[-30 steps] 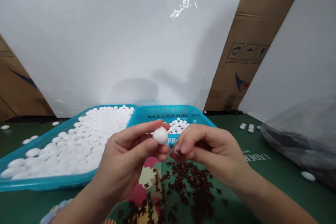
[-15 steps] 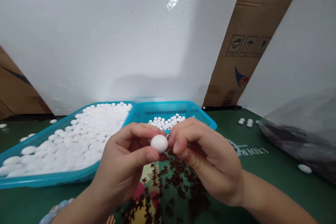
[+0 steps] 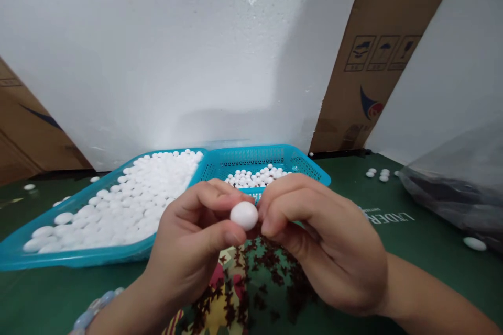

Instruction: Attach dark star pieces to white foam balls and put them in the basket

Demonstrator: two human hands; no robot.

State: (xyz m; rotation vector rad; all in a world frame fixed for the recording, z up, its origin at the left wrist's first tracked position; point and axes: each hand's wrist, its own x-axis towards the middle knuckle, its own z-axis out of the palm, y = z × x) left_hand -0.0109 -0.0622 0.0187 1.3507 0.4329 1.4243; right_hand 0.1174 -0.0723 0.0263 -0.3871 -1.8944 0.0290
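Currently | left hand clamped on one white ball — right hand beside it, grip unclear | two teal trays

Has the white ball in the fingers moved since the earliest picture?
Yes: judged against the blue perforated basket, the white ball sits lower in view.

White ball, dark-red stars, turquoise tray, green table.

green tabletop: white "LADER", rest unclear | carton: umbrella sign, glass sign, blue-red logo
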